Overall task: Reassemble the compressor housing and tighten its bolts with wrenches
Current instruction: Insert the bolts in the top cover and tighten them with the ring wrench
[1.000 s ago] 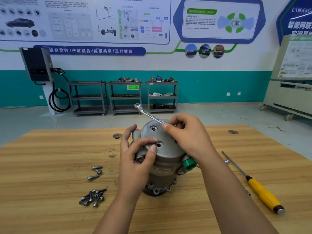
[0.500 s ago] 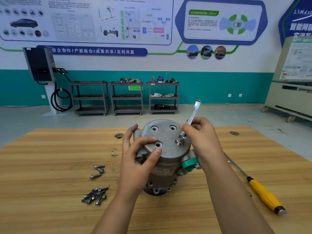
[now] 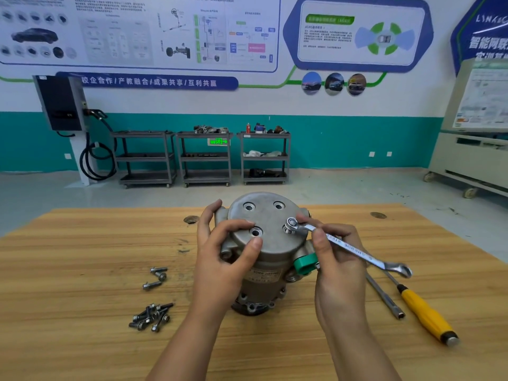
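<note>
A grey metal compressor housing (image 3: 270, 240) stands upright on the wooden table (image 3: 82, 270), with a green cap (image 3: 305, 263) on its right side. My left hand (image 3: 224, 251) grips its left edge, thumb on the top cover. My right hand (image 3: 336, 257) holds a silver combination wrench (image 3: 354, 250). Its ring end sits on a bolt (image 3: 292, 224) at the cover's right side, and the handle points right and toward me. Three other bolt holes in the cover show no bolt heads.
Three loose bolts (image 3: 155, 276) and a pile of several more (image 3: 151, 316) lie on the table to the left of the housing. A yellow-handled screwdriver (image 3: 424, 312) and a socket extension bar (image 3: 384, 296) lie to the right. Shelving carts (image 3: 204, 158) stand by the far wall.
The wrench handle has swung clockwise from pointing back-left, past pointing away, to pointing right and toward me, its ring end staying on the bolt. My left hand has kept its grip.
</note>
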`<action>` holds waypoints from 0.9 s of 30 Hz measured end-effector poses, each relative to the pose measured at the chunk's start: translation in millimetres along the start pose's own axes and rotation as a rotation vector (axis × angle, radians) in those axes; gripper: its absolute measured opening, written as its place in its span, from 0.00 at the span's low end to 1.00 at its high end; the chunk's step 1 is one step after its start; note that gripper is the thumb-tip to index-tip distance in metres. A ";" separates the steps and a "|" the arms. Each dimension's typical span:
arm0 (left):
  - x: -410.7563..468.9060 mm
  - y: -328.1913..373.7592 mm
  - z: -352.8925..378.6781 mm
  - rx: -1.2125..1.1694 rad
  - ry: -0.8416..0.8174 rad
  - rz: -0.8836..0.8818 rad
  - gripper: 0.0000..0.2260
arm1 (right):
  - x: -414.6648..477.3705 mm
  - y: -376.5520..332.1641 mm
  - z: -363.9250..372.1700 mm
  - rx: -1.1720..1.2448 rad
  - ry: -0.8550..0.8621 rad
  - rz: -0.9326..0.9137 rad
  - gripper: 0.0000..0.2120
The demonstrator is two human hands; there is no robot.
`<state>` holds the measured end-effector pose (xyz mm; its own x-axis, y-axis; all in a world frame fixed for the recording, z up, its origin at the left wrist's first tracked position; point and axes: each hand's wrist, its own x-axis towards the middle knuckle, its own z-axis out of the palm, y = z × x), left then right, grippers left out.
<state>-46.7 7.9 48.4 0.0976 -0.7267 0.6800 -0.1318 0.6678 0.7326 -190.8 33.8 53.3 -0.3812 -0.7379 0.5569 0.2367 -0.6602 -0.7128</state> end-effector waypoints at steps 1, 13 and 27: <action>0.7 0.0 -0.2 0.000 -0.004 0.000 0.08 | -3.8 1.1 -1.6 -0.097 -0.026 -0.068 0.04; 4.7 0.2 2.2 0.025 -0.041 0.015 0.08 | 16.0 -20.9 -7.2 -0.844 -0.271 -0.516 0.12; 0.4 1.4 1.2 -0.035 0.006 -0.018 0.08 | 64.9 -17.8 21.1 -0.988 -0.227 0.032 0.10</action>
<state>-48.0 8.4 49.7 0.1053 -0.7380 0.6665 -0.0953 0.6596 0.7455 -200.9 -5.3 111.0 -0.1842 -0.8302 0.5262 -0.6406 -0.3046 -0.7049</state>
